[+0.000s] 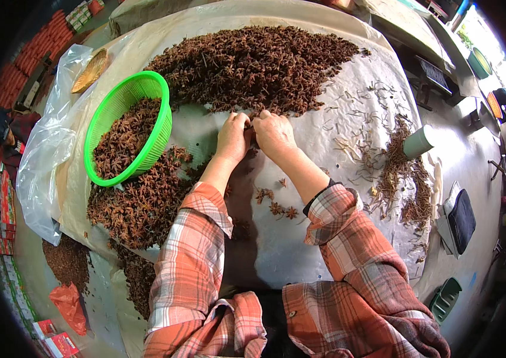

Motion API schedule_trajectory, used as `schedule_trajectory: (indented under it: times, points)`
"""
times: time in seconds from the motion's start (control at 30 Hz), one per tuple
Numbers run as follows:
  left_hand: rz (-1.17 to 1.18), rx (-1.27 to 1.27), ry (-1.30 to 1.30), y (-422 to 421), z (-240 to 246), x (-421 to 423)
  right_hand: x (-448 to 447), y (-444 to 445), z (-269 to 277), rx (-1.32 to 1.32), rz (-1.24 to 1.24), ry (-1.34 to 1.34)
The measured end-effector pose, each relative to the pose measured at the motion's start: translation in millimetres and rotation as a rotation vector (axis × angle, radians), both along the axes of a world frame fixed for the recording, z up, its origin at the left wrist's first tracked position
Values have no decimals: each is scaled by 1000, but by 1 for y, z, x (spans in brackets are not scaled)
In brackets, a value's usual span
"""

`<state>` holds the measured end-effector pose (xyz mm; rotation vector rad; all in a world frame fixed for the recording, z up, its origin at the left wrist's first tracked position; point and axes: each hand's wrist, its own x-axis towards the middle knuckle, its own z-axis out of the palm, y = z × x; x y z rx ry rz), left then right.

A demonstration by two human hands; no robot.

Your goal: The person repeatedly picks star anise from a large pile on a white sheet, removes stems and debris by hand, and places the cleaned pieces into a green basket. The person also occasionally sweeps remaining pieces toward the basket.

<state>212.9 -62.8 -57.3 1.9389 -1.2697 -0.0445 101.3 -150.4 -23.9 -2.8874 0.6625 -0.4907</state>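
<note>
A large heap of dried star anise (253, 67) lies across the far part of a table covered with pale sheeting (297, 250). At its near edge, my left hand (235, 136) and my right hand (275, 134) are close together, fingers curled inward. What lies between the fingertips is too small and hidden to tell. A green plastic mesh basket (165, 134) holding star anise tilts at the left, on a second pile of star anise (141, 215). A few loose star anise (276, 207) lie between my forearms.
Thin stems (396, 165) are heaped at the right beside a pale green cylinder (418, 142). A wicker basket (90, 71) and clear plastic bag (47, 165) are at the left edge. A dark-topped stool (462, 221) stands right of the table. Another person (9, 129) is far left.
</note>
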Motion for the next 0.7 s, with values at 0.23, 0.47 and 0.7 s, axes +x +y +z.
schedule_trajectory:
  times: [0.23,0.47,0.7]
  points:
    - [-296,-98,770,33,30,0,-27,-2,11,158,218,-182]
    - [-545,-263,1178,88,82,-20,-91,13,62,-155,155,258]
    - [-54,-1,139,155,76,-29,-99,65,71,305,-61,303]
